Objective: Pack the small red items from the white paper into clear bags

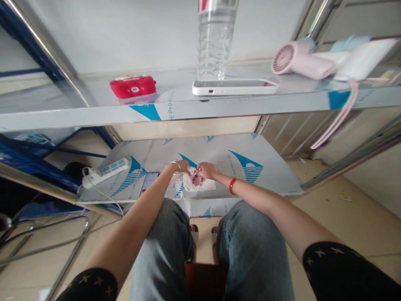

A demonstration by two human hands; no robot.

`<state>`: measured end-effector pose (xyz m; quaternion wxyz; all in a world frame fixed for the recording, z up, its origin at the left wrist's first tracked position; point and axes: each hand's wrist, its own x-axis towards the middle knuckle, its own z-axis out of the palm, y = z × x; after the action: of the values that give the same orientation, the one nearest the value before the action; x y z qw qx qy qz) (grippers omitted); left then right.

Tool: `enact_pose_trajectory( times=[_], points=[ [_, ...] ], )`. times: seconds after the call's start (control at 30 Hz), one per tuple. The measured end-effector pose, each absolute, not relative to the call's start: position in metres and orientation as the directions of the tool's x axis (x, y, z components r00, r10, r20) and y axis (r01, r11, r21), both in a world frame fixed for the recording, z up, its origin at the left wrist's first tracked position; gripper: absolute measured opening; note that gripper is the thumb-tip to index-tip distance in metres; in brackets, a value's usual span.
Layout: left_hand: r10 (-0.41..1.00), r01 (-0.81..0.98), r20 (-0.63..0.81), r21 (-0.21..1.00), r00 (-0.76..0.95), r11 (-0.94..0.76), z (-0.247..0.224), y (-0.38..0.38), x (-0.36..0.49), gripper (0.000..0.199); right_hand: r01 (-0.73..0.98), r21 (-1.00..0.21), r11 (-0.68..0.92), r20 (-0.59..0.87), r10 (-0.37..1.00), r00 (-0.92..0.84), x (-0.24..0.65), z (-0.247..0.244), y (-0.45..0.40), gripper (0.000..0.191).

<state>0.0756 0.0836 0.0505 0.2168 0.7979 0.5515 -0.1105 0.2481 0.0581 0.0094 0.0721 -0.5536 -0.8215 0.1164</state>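
Far left on the lower shelf (275, 169), a white power strip (109, 169) lies on a slant, near end to the left, far end to the right, with a plug in its left end. Above it and slightly right, on the upper shelf (103, 119), sits a red case (133, 87), longer side to side. Back on the lower shelf, a phone (149, 182) lies beside your left forearm, long axis running away from you. Your left hand (183, 165), with a pale bracelet (176, 165) at the wrist, reaches down to the upper left edge of a white wrapper (208, 185); the fingers touch it, but you cannot tell from this view whether they pinch it. The wrapper lies on the lower shelf between your hands, just beyond your knees, a little longer side to side than front to back. Within it is a red-and-white patterned piece (196, 180); it is small and blurred, so which way it points cannot be read. Your right hand (206, 169) has its fingers curled together, grasping the patterned piece at its upper right; an orange-red bangle (232, 185) circles that wrist. Above, a clear bottle (216, 46) stands upright behind a white-edged phone (234, 88) lying lengthwise along the shelf edge. Farther right rests a pink fan (302, 60), round grille facing left.
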Motion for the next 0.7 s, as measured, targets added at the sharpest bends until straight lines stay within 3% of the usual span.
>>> enact_pose_trajectory(
  times=[0.17, 0.3, 0.53, 0.7],
  points=[
    [0.850, 0.919, -0.362, 0.240, 0.384, -0.313, 0.053, 0.083, 0.080, 0.053, 0.777, -0.507, 0.372, 0.128, 0.925, -0.359, 0.245, 0.026, 0.067, 0.017],
    [0.861, 0.910, -0.317, 0.255, 0.399, -0.327, 0.058, 0.080, 0.084, 0.045, 0.653, -0.606, 0.454, 0.213, 0.884, -0.416, 0.241, 0.027, 0.071, 0.025],
    [0.875, 0.926, -0.312, 0.204, 0.370, -0.319, 0.057, 0.083, 0.082, 0.041, 0.614, -0.612, 0.498, 0.203, 0.850, -0.487, 0.246, 0.032, 0.071, 0.013],
    [0.892, 0.924, -0.273, 0.233, 0.361, -0.303, 0.053, 0.088, 0.081, 0.026, 0.657, -0.523, 0.544, 0.104, 0.805, -0.584, 0.248, 0.042, 0.061, 0.023]
  ],
)
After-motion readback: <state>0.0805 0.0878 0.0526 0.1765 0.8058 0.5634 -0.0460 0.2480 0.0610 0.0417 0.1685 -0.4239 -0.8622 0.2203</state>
